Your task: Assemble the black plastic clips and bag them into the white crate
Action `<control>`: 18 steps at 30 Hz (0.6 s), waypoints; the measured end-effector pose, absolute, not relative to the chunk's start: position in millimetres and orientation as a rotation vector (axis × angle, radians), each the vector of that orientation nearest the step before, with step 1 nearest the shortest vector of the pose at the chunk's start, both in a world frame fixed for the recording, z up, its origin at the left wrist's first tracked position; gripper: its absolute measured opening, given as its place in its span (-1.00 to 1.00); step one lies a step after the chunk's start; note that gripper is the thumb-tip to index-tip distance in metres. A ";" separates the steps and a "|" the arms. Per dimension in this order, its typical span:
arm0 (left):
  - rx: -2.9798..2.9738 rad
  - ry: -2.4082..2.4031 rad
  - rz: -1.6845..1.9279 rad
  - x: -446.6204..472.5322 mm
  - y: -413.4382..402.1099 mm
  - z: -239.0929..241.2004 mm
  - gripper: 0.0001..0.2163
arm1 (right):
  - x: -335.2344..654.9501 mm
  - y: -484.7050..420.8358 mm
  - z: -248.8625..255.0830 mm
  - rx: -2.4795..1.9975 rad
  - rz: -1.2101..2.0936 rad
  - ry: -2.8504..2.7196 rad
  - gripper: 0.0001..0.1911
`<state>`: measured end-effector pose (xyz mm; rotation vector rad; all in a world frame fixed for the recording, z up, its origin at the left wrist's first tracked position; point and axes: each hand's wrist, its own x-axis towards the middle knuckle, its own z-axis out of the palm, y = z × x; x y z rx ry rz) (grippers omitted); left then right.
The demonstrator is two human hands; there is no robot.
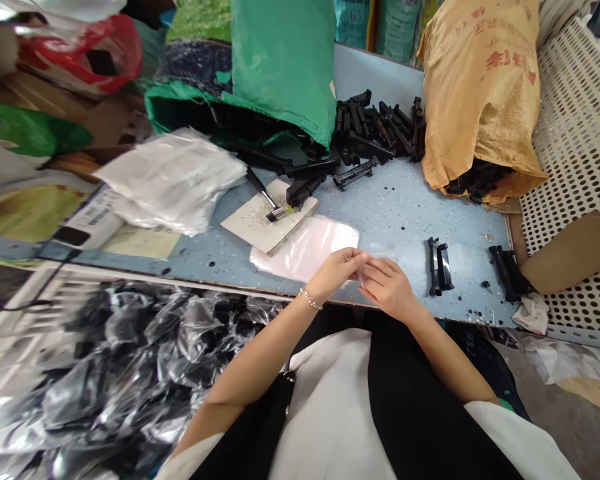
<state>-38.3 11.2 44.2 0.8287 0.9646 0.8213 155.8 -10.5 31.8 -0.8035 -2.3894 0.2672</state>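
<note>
My left hand (pixel 336 270) and my right hand (pixel 391 288) meet at the fingertips over the table's front edge. Between their pinched fingers is a thin clear plastic bag (pixel 381 251), faint and mostly see-through. Just left of the hands lies a flat stack of clear plastic bags (pixel 325 243), partly under a board. A pair of long black plastic parts (pixel 439 267) lies side by side to the right of my right hand. The hammer (pixel 275 210) rests on the pale board (pixel 253 227), with a black part (pixel 303 192) at the board's far edge.
A green sack (pixel 283 67) and a yellow sack (pixel 480 87) spill black parts (pixel 380 127) at the back. Clear bags (pixel 175 177) are piled at left. A crate of bagged black parts (pixel 145 353) stands below left. A perforated white crate (pixel 575 133) borders the right.
</note>
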 end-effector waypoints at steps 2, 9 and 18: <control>0.716 0.942 0.854 -34.3 14.8 38.3 -0.55 | 156.4 -14.6 30.3 -0.738 0.327 -2.387 -0.89; 0.651 1.009 1.058 -14.7 4.9 23.0 -0.67 | 156.7 -18.6 31.3 -1.271 0.851 -1.615 -0.77; 0.800 1.016 1.310 -9.9 13.7 7.4 -0.76 | 211.5 -4.8 23.4 -1.575 0.956 -1.439 -0.63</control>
